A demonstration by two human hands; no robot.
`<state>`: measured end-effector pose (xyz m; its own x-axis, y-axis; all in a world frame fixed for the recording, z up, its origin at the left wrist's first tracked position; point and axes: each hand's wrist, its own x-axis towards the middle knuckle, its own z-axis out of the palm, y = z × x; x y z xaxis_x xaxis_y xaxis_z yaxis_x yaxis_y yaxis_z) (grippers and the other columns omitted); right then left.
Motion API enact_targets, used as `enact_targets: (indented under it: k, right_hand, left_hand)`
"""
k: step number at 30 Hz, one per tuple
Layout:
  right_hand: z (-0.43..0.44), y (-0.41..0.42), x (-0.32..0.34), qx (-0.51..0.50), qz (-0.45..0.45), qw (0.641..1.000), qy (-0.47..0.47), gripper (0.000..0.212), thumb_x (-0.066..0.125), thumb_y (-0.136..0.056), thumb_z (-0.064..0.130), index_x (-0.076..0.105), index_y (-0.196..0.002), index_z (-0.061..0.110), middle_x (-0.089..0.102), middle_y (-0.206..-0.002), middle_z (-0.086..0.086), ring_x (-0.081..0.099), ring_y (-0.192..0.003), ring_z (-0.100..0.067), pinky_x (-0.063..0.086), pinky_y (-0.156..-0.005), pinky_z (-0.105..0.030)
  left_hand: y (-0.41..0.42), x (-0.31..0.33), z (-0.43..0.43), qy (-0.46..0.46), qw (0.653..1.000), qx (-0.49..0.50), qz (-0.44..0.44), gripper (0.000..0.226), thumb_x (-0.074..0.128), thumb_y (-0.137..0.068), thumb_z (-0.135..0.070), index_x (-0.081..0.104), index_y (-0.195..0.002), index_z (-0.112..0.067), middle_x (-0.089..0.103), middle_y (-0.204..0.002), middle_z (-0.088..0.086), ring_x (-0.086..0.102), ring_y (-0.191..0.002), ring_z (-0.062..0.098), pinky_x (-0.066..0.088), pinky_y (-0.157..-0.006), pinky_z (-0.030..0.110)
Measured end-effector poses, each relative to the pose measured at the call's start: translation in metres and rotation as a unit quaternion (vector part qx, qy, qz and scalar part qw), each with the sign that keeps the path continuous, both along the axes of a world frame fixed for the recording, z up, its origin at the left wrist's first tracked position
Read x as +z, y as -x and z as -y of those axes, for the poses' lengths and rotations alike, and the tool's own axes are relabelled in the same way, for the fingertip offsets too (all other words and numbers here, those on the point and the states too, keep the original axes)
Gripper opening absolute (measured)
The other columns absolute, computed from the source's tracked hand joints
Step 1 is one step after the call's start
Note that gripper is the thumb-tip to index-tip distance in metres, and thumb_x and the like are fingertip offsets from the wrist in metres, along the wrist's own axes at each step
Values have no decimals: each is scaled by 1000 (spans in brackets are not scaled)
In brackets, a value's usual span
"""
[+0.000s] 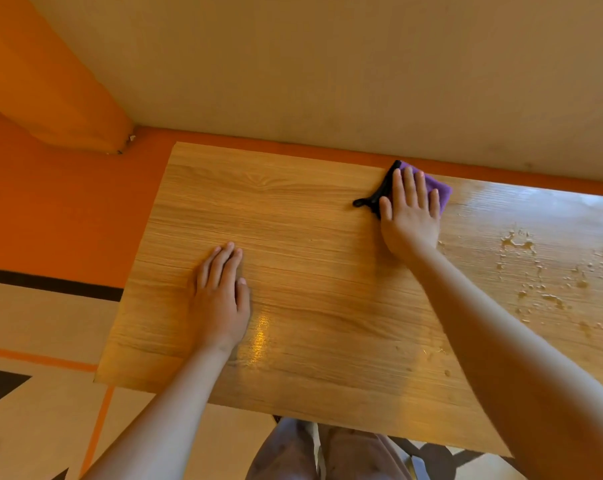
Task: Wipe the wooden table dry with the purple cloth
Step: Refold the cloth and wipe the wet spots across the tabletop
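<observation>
The wooden table (pixel 310 271) fills the middle of the view. A folded purple cloth (pixel 440 192) with a black edge and loop lies near the table's far edge. My right hand (pixel 409 216) presses flat on top of the cloth, fingers spread. My left hand (pixel 220 299) rests palm down on the bare wood at the left, holding nothing. Water droplets and small puddles (pixel 535 265) sit on the table's right part, right of my right forearm. The left part of the tabletop looks dry, with one bright glare streak.
A beige wall (pixel 327 64) with an orange base strip runs just behind the table's far edge. An orange slanted beam (pixel 51 81) stands at the upper left. Patterned floor (pixel 33 323) lies left of the table. My legs (pixel 310 452) show below the near edge.
</observation>
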<state>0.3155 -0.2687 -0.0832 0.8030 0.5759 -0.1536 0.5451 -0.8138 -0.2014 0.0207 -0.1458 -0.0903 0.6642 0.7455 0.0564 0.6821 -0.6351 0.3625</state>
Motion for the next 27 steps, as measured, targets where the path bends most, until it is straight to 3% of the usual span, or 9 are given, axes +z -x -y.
enact_targets:
  k: [2,7,11,22,27]
  right_hand:
    - [-15,33,2,8,-1,1000,0,59,22,-100,41,3,-152,22,-4,-160,0,-8,-146,-15,-6,-118,-40]
    - [-64,121,1,212,-12,977,-9,59,24,-99,43,7,-152,23,1,-160,3,-7,-147,-15,-7,-118,-41]
    - [-67,99,0,271,-5,962,-12,56,22,-100,45,8,-151,27,4,-160,6,-5,-146,-12,-9,-117,-38]
    - [78,-67,7,-21,-8,1000,-2,56,21,-101,41,5,-152,25,0,-160,4,-5,-146,-9,-5,-119,-35]
    - [97,-47,8,-107,3,994,13,57,20,-101,37,0,-152,22,-4,-160,1,-8,-146,-14,-5,-118,-41]
  left_hand:
    - [0,0,0,2,1000,0,-5,47,33,-92,-26,49,-135,-15,43,-146,0,30,-138,19,25,-111,41]
    - [2,-1,0,5,1000,-8,-3,48,31,-93,-26,47,-137,-15,42,-147,0,29,-139,19,26,-112,43]
    - [1,0,-2,6,1000,-12,-2,47,32,-94,-26,45,-138,-16,41,-147,0,29,-139,19,27,-112,44]
    - [0,0,-1,-11,1000,-5,-16,48,32,-92,-26,49,-135,-12,43,-146,3,30,-138,23,25,-111,44]
    - [-3,3,1,-30,999,1,-14,46,35,-90,-23,52,-131,-10,47,-143,6,35,-135,27,26,-107,44]
